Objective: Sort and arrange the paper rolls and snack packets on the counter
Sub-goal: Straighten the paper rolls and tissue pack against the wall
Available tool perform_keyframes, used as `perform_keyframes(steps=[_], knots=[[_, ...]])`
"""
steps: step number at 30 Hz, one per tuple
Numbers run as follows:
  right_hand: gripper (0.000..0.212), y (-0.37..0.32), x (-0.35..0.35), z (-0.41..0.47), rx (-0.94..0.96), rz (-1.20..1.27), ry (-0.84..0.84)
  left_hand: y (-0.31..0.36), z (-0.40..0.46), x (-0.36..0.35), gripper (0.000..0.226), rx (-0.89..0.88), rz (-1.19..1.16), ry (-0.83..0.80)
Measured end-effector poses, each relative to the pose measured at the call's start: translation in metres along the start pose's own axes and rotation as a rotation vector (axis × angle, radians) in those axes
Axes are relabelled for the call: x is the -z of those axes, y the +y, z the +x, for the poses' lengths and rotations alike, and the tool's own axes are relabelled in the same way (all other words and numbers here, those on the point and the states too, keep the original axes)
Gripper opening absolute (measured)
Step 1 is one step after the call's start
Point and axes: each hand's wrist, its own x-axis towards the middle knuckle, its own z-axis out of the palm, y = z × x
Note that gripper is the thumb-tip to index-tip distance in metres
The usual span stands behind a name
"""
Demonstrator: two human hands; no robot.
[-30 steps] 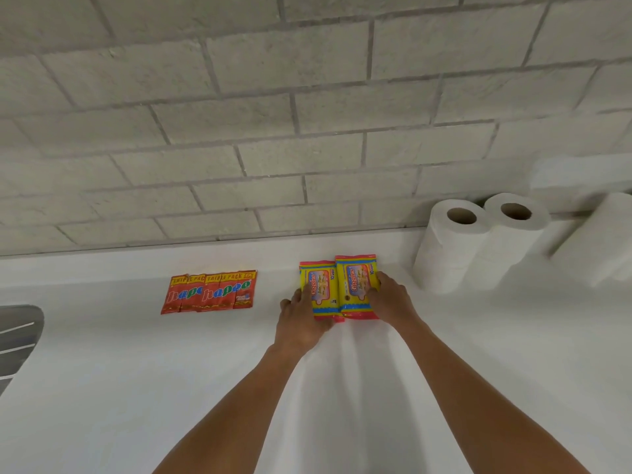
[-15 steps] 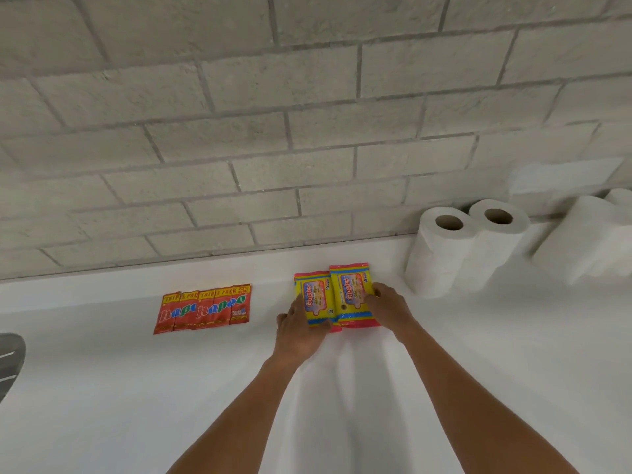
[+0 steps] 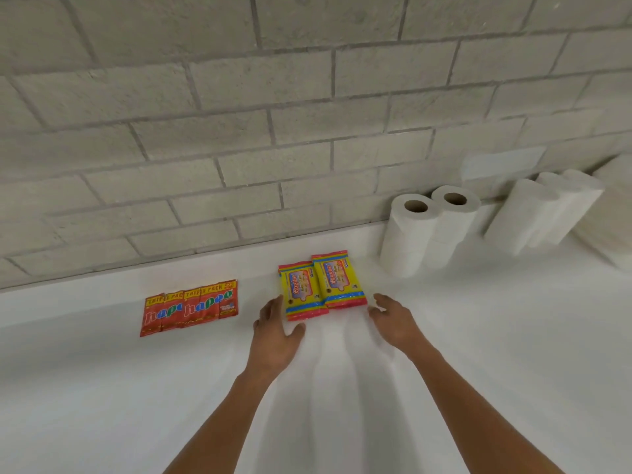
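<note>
Two yellow snack packets (image 3: 321,287) lie flat side by side on the white counter (image 3: 342,388), near the back wall. My left hand (image 3: 275,331) hovers just left of them, fingers apart, holding nothing. My right hand (image 3: 393,319) is just right of them, also open and clear of the packets. Two red snack packets (image 3: 188,307) lie in a row further left. Two upright paper rolls (image 3: 424,227) stand against the wall to the right. More paper rolls (image 3: 543,213) lean on the wall at the far right.
A grey brick wall (image 3: 273,131) closes off the back of the counter. A white bulky pack (image 3: 612,213) sits at the far right edge of view, partly cut off.
Both hands have let go of the yellow packets and pulled back slightly toward me, fingers spread. The packets stay flat side by side. The view shifted left.
</note>
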Motion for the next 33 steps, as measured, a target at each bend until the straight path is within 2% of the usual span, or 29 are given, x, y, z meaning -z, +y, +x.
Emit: perform_keyframes(steps=[10, 21, 27, 33], knots=[[0.039, 0.031, 0.011, -0.054, 0.004, 0.061, 0.031, 0.026, -0.044, -0.004, 0.073, -0.158, -0.046, 0.015], [0.043, 0.058, 0.092, -0.036, 0.01, 0.127, 0.059, 0.108, -0.032, -0.039, 0.072, -0.225, -0.123, 0.033], [0.048, 0.077, 0.163, 0.003, 0.018, 0.118, 0.048, 0.165, -0.012, -0.074, 0.083, -0.118, -0.189, 0.051], [0.069, 0.082, 0.212, 0.05, 0.045, 0.091, 0.059, 0.207, 0.014, -0.103, 0.093, 0.021, -0.303, 0.047]])
